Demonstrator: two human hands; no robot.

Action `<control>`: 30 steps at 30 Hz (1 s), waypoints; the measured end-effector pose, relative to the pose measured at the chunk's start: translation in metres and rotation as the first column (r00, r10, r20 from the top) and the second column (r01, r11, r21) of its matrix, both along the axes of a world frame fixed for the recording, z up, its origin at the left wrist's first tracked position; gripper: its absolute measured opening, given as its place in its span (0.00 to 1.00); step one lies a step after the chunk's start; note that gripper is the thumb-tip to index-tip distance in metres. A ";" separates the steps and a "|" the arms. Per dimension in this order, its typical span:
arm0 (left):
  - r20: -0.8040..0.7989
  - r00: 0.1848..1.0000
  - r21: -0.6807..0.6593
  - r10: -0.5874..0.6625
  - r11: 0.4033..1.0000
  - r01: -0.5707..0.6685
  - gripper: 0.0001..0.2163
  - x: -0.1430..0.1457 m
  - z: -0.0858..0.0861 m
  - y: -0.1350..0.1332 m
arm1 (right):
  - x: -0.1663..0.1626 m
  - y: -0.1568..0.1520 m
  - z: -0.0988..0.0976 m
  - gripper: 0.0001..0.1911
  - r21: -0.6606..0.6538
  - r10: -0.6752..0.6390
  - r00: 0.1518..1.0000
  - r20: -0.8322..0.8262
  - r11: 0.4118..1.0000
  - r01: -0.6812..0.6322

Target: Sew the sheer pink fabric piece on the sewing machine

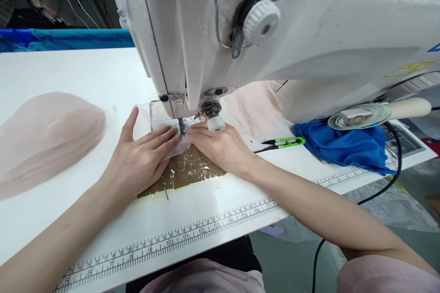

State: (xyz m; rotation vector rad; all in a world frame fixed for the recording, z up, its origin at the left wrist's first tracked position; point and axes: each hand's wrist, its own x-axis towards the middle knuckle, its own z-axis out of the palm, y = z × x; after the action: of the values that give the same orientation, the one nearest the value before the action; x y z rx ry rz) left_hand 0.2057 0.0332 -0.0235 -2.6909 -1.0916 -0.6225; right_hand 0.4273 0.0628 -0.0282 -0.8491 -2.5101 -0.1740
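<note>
A sewing machine's presser foot (182, 126) stands over a small piece of sheer pale fabric (178, 147) on the machine bed. My left hand (140, 158) lies flat on this piece just left of the foot, fingers stretched out and thumb raised apart. From the right, my right hand (220, 144) rests its extended fingertips on the fabric close beside the foot; the white thread guide part (216, 123) partly covers these fingers, and its thumb is hidden. Under both hands is a brown, shiny taped plate (192, 169).
Sheer pink fabric (55, 132) lies on the white table at left, and more pink fabric (256, 105) sits behind my right hand. Green-handled thread snips (283, 143), blue cloth (347, 144) and a coil of pale tape (359, 116) are at right. A printed ruler (185, 238) runs along the front edge.
</note>
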 end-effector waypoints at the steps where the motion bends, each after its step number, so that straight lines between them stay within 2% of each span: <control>1: 0.001 1.000 -0.012 0.012 1.000 -0.012 0.15 0.001 0.000 0.000 | 0.000 0.000 0.000 0.15 -0.007 -0.002 1.000 0.004 1.000 0.002; 5: 0.002 0.999 -0.027 0.045 0.999 -0.045 0.14 0.002 0.001 -0.001 | 0.000 0.001 0.000 0.16 -0.018 -0.016 1.000 0.027 1.000 0.017; 11: -0.072 0.997 0.052 0.018 0.999 -0.015 0.15 -0.001 -0.001 0.000 | 0.000 0.001 -0.001 0.15 -0.032 -0.002 1.000 0.022 0.999 0.003; 16: -0.131 0.986 0.071 0.102 0.993 -0.094 0.26 -0.001 0.008 -0.009 | 0.001 0.004 -0.001 0.15 0.037 -0.031 0.999 0.015 0.999 0.030; 19: -0.126 0.988 0.153 0.085 0.986 -0.065 0.18 0.001 0.018 -0.018 | 0.001 0.001 -0.001 0.16 0.116 -0.029 0.999 -0.036 0.993 0.033; 22: -0.073 0.996 0.209 0.057 0.977 -0.041 0.08 0.001 0.023 -0.019 | -0.002 -0.007 0.001 0.16 0.168 0.069 0.991 -0.111 0.985 -0.050; 25: -0.105 0.993 0.163 0.047 0.986 -0.029 0.11 -0.002 0.021 -0.012 | -0.006 -0.015 0.004 0.15 0.165 0.179 0.980 -0.087 0.973 -0.163; 30: -0.117 0.993 0.063 0.000 0.998 0.007 0.15 -0.008 0.015 -0.004 | -0.007 -0.022 0.007 0.15 0.167 0.088 0.995 -0.055 0.983 -0.077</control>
State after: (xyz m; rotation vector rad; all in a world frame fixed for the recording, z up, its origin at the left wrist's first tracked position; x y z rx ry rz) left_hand 0.1974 0.0295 -0.0082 -2.6385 -1.0198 -0.4849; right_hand 0.4202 0.0404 -0.0212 -0.6728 -2.4290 -0.3176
